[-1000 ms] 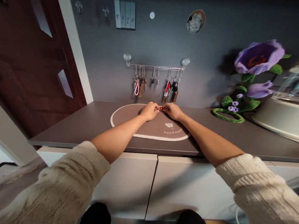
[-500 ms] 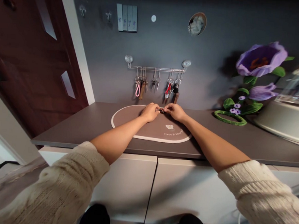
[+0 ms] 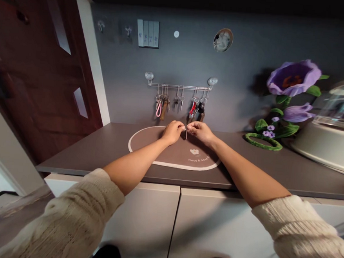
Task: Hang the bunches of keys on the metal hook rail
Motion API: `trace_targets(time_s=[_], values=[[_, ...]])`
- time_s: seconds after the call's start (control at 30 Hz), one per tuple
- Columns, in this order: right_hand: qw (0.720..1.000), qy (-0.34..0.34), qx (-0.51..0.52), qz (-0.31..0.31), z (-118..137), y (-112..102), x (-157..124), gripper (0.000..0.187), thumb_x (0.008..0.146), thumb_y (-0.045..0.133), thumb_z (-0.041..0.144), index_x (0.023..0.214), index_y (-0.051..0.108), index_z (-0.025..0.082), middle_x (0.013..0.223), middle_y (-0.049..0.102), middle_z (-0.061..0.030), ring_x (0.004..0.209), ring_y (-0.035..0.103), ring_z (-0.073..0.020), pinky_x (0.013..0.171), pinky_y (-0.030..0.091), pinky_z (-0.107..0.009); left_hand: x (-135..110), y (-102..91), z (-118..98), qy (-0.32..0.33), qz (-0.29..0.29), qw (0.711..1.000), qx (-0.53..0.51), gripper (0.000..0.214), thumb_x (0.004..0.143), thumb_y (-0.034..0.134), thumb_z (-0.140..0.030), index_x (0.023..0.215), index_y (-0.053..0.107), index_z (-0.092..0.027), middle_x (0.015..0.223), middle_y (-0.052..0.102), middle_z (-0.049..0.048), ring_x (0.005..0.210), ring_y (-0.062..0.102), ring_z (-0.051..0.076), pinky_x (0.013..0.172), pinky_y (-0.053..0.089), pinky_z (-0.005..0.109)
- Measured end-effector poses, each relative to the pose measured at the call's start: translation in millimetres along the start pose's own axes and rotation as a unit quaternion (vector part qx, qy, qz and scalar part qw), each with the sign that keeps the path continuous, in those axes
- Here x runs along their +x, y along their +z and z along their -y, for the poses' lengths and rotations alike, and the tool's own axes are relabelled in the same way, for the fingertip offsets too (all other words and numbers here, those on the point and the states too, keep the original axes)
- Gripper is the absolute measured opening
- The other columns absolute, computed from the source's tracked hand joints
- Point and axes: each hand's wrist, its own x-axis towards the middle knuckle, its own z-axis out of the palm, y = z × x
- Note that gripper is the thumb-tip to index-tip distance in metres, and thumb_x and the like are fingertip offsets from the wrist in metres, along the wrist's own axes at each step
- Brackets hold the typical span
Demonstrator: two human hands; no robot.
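Note:
My left hand (image 3: 173, 132) and my right hand (image 3: 200, 131) meet above the brown mat, fingertips pinched close together. Between them a small key (image 3: 186, 134) hangs down, narrow and upright; its upper end is partly hidden by the fingers. The oval mat (image 3: 172, 158) has a pale border and lies on the dark countertop. Just behind my hands, a clear hook rail (image 3: 179, 86) on the wall carries several bunches of keys, among them one with a pink loop (image 3: 159, 109) and one with a red tag (image 3: 192, 107).
To the right stand a purple fabric flower (image 3: 295, 78) with a green ring base (image 3: 263, 146) and a large white appliance (image 3: 324, 143) with a clear top. A dark red door (image 3: 45, 84) is at the left. White cabinet doors (image 3: 142, 221) sit below the countertop (image 3: 79, 150).
The key between my fingers now hangs upright, where before a dark piece lay more level between them. The view has tilted up slightly; both hands stay over the mat.

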Motion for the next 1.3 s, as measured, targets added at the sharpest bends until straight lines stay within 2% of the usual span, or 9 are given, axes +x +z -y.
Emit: trace_targets(time_s=[0.13, 0.3, 0.43, 0.73, 0.87, 1.0, 1.13, 1.3], values=[[0.999, -0.011, 0.051, 0.012, 0, 3, 0, 0.029, 0.062, 0.068, 0.039, 0.07, 0.056, 0.014, 0.058, 0.053, 0.0036, 0.053, 0.043, -0.0049, 0.055, 0.035, -0.02, 2, -1.1, -1, 0.01, -0.02, 0.999, -0.031, 0.013, 0.078, 0.048, -0.02, 0.076, 0.061, -0.016, 0.08, 0.059, 0.0041, 0.077, 0.052, 0.014, 0.074, 0.041, 0.027], [0.989, -0.006, 0.147, -0.002, 1, 9, 0, 0.031, 0.056, 0.074, 0.036, 0.072, 0.058, 0.015, 0.066, 0.058, 0.0014, 0.061, 0.053, -0.0081, 0.065, 0.042, -0.023, 4, -2.3, -5, 0.006, -0.056, 0.994, -0.089, 0.014, 0.078, 0.049, -0.02, 0.07, 0.059, -0.014, 0.076, 0.06, 0.0035, 0.072, 0.053, 0.012, 0.071, 0.042, 0.025], [0.983, -0.002, 0.183, -0.006, 1, 11, 0, 0.034, 0.051, 0.077, 0.035, 0.071, 0.058, 0.015, 0.067, 0.058, 0.0014, 0.062, 0.055, -0.0091, 0.067, 0.044, -0.025, 3, -2.0, -8, -0.008, -0.074, 0.989, -0.128, 0.013, 0.077, 0.049, -0.02, 0.07, 0.058, -0.014, 0.074, 0.061, 0.0037, 0.07, 0.054, 0.012, 0.068, 0.042, 0.025], [0.987, -0.045, 0.139, -0.062, 7, 9, -1, 0.031, 0.055, 0.073, 0.038, 0.07, 0.057, 0.016, 0.067, 0.056, 0.0018, 0.064, 0.051, -0.009, 0.067, 0.043, -0.026, 1, -0.8, -15, 0.012, -0.108, 0.986, -0.128, 0.015, 0.078, 0.051, -0.025, 0.075, 0.061, -0.014, 0.077, 0.06, 0.0046, 0.069, 0.054, 0.011, 0.067, 0.043, 0.024], [0.985, -0.087, 0.112, -0.097, 13, 2, 1, 0.03, 0.058, 0.07, 0.039, 0.07, 0.057, 0.016, 0.069, 0.056, 0.0013, 0.066, 0.051, -0.0092, 0.07, 0.041, -0.026, -2, -0.2, -17, 0.039, -0.115, 0.987, -0.108, 0.017, 0.079, 0.05, -0.027, 0.08, 0.061, -0.015, 0.08, 0.058, 0.0044, 0.068, 0.052, 0.01, 0.067, 0.043, 0.023], [0.982, -0.106, 0.099, -0.123, 20, -10, 5, 0.03, 0.062, 0.066, 0.043, 0.068, 0.054, 0.016, 0.063, 0.055, 0.0017, 0.058, 0.049, -0.0085, 0.061, 0.04, -0.024, -5, 2.0, -16, 0.056, -0.089, 0.992, -0.073, 0.018, 0.081, 0.047, -0.026, 0.08, 0.061, -0.016, 0.079, 0.057, 0.0035, 0.069, 0.052, 0.011, 0.067, 0.042, 0.024], [0.981, -0.093, 0.096, -0.14, 29, -26, 13, 0.032, 0.065, 0.062, 0.047, 0.066, 0.05, 0.017, 0.053, 0.051, 0.0022, 0.048, 0.046, -0.0087, 0.049, 0.036, -0.022, -7, 4.2, -16, 0.053, -0.067, 0.995, -0.045, 0.018, 0.081, 0.046, -0.025, 0.079, 0.061, -0.016, 0.079, 0.057, 0.0036, 0.07, 0.052, 0.012, 0.068, 0.041, 0.025], [0.973, -0.071, 0.117, -0.187, 45, -46, 27, 0.029, 0.065, 0.064, 0.039, 0.063, 0.045, 0.017, 0.052, 0.048, 0.0032, 0.047, 0.043, -0.0064, 0.049, 0.037, -0.02, -8, 6.0, -15, 0.04, -0.046, 0.998, -0.028, 0.02, 0.081, 0.044, -0.025, 0.078, 0.062, -0.016, 0.078, 0.057, 0.0039, 0.071, 0.052, 0.013, 0.068, 0.04, 0.026]])
